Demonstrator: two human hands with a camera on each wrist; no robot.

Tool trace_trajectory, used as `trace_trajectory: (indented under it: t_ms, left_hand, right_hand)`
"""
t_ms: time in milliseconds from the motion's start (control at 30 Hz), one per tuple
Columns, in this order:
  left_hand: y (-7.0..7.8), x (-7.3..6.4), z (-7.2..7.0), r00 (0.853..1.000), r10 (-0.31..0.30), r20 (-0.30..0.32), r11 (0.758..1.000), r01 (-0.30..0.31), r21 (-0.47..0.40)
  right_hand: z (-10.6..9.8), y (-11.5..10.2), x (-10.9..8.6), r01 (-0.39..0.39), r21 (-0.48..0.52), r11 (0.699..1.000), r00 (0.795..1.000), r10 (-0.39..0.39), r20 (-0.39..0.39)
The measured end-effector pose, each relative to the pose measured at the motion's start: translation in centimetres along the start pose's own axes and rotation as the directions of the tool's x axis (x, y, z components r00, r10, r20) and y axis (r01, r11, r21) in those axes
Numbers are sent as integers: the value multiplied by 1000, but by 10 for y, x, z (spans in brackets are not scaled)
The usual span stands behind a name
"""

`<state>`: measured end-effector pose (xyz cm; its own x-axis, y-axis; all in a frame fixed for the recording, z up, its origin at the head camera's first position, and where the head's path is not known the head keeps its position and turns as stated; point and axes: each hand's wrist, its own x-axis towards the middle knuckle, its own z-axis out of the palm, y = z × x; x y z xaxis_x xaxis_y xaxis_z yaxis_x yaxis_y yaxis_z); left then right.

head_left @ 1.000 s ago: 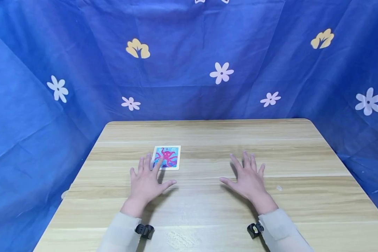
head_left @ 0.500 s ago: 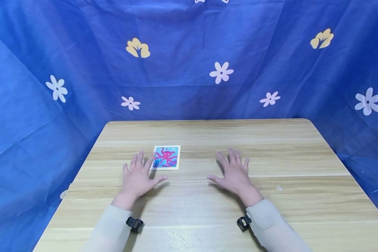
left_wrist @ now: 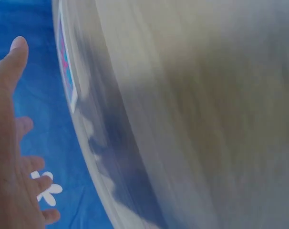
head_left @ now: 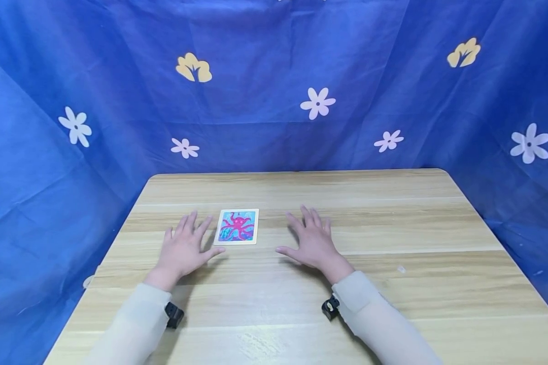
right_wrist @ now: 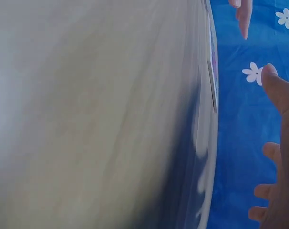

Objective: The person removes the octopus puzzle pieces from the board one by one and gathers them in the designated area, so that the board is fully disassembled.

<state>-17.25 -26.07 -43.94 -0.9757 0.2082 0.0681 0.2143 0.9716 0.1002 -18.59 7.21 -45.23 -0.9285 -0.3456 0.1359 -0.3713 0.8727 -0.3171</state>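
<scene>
The left hand and right hand hover above the bench, fingers spread and holding nothing, either side of the octopus picture card, which lies flat, closer to the left hand. Handling something so thin well probably means meeting opposite edges with low fingertips and light, even pressure, so it neither bends nor skids.

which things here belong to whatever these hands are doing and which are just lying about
Likely part of the job:
octopus card, flat on the table, between the hands
left hand, spread, holding nothing
right hand, spread, holding nothing

Probably just there:
small pale spot right of the right hand, too small to identify
blue flowered cloth behind
</scene>
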Motion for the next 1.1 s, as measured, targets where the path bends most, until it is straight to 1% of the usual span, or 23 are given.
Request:
trace_trajectory:
  t_ms: [133, 300, 467, 700, 800, 900, 1100]
  left_hand:
    - [-10, 3, -1, 1000, 27, 11, 1000, -27, -13]
    - [-21, 7, 3, 997, 75, 13, 996, -74, -40]
    - [-30, 11, 7, 992, 122, 26, 991, -121, -55]
    - [-40, 17, 11, 989, 135, 62, 989, -131, -67]
    - [-44, 19, 12, 986, 152, 64, 987, -148, -64]
    - [-45, 21, 13, 982, 176, 69, 983, -171, -65]
    - [-42, 22, 12, 972, 208, 110, 976, -200, -82]
  right_hand:
    - [4, -9, 9, 17, 1, 1000, 999, -17, 41]
    - [11, -18, 19, 42, 2, 999, 996, -42, 77]
    - [17, -23, 28, 52, 2, 999, 991, -52, 123]
    - [20, -28, 38, 57, 12, 998, 983, -58, 177]
    - [22, -28, 42, 59, 9, 998, 979, -59, 193]
    - [24, -29, 47, 78, 3, 997, 976, -76, 202]
    - [31, -32, 54, 111, 1, 994, 967, -108, 230]
